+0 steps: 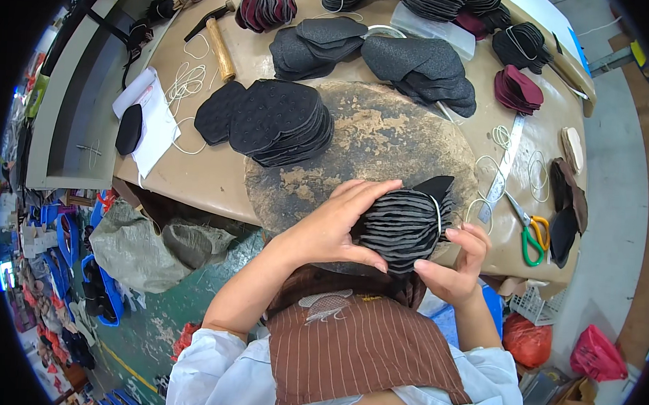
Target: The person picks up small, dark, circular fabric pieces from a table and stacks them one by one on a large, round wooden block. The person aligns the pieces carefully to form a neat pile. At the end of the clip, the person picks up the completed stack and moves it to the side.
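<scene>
A thick bundle of black cut-out pieces (pixel 399 224) stands on edge near the front of a worn round wooden block (pixel 385 129). A white elastic band (pixel 438 215) runs around its right part. My left hand (pixel 345 229) grips the bundle from the left, thumb at the near side and fingers over the far side. The thumb and fingers of my right hand (pixel 456 266) are bent against its right end, close to the band. One pointed black piece sticks up from the far right of the bundle. Left of it on the block rests a stack of dotted black pieces (pixel 281 124).
Dark grey foam-like pieces (pixel 417 69) lie beyond the block. A hammer (pixel 219 46) and white cord (pixel 185 84) lie at the left. Scissors with green and orange handles (pixel 533 237), a steel ruler (pixel 503 167) and maroon pieces (pixel 518 90) lie at the right.
</scene>
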Demonstrator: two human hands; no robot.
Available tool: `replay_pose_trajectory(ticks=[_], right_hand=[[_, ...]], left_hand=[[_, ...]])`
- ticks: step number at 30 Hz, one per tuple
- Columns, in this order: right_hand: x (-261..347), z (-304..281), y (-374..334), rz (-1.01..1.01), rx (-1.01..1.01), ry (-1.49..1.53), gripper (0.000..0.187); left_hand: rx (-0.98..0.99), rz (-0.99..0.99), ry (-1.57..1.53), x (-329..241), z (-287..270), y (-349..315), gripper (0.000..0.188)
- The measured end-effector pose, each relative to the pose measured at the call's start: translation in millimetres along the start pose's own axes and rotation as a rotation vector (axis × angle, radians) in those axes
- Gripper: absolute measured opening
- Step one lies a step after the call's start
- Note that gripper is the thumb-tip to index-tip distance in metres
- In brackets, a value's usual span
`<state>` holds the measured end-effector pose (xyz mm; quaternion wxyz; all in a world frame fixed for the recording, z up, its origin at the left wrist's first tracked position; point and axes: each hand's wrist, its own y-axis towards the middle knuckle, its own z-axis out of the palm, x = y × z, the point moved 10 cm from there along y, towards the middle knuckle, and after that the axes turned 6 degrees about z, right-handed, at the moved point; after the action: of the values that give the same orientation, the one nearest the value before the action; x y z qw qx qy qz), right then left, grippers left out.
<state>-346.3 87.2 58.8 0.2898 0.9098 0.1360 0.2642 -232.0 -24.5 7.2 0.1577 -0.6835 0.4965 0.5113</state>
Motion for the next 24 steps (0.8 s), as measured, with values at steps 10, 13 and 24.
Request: replay_pose_trajectory(ticks=[10, 13, 24], right_hand=[[5.2, -1.5, -12.4, -0.181, -0.137, -0.027, 0.019], [7.7, -0.4, -14.2, -0.247, -0.145, -0.023, 0.017], [14.5, 5.4, 5.7, -0.184, -0.017, -0.032, 0.028]], left_hand=[[0.03, 0.006, -0.038, 0.8, 2.7, -1.7, 0.11], [0.032, -0.03, -0.065, 3.4, 4.5, -2.8, 0.102], [0.034, -0.061, -0.09, 2.8, 5.6, -3.0, 0.081]])
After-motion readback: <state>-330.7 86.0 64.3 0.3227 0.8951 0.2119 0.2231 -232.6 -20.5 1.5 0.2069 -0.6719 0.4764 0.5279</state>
